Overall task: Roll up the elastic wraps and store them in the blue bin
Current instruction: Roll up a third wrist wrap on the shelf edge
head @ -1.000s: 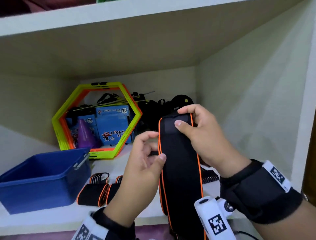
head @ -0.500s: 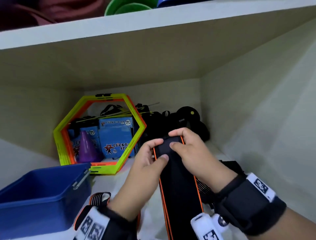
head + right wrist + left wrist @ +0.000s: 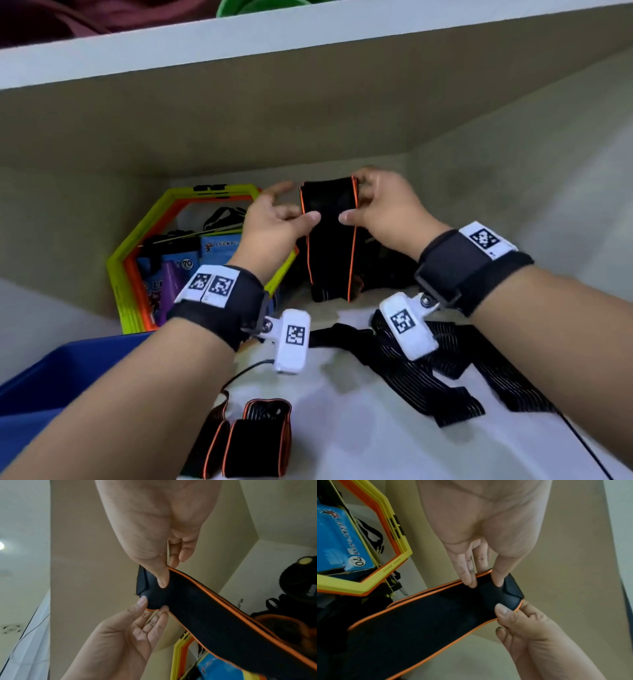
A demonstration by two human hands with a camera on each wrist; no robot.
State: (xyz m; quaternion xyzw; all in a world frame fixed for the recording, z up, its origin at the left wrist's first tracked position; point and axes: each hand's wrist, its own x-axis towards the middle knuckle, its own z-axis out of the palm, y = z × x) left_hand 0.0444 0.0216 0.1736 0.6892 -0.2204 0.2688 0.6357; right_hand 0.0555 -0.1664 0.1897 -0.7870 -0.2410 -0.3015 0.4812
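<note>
A black elastic wrap (image 3: 330, 240) with orange edging hangs upright above the shelf, its lower end near the shelf floor. My left hand (image 3: 301, 205) pinches its top left edge between thumb and fingers. My right hand (image 3: 354, 202) pinches the top right edge. In the left wrist view the wrap (image 3: 428, 622) runs down to the left, its end tab folded over at the fingers (image 3: 467, 577). The right wrist view shows my thumb pressing the wrap (image 3: 214, 615) near that fold. The blue bin (image 3: 68, 370) stands at the lower left. Rolled wraps (image 3: 253, 442) lie at the shelf front.
Loose black striped straps (image 3: 445, 377) sprawl over the shelf on the right. A yellow and orange hexagon ring (image 3: 144, 260) leans at the back left with blue boxes (image 3: 219, 246) behind it. The shelf above (image 3: 308, 44) hangs low over my hands.
Both hands have lifted the wrap's top end higher and shifted out to its two side edges. The view has tilted down, so the shelf floor and loose straps now show.
</note>
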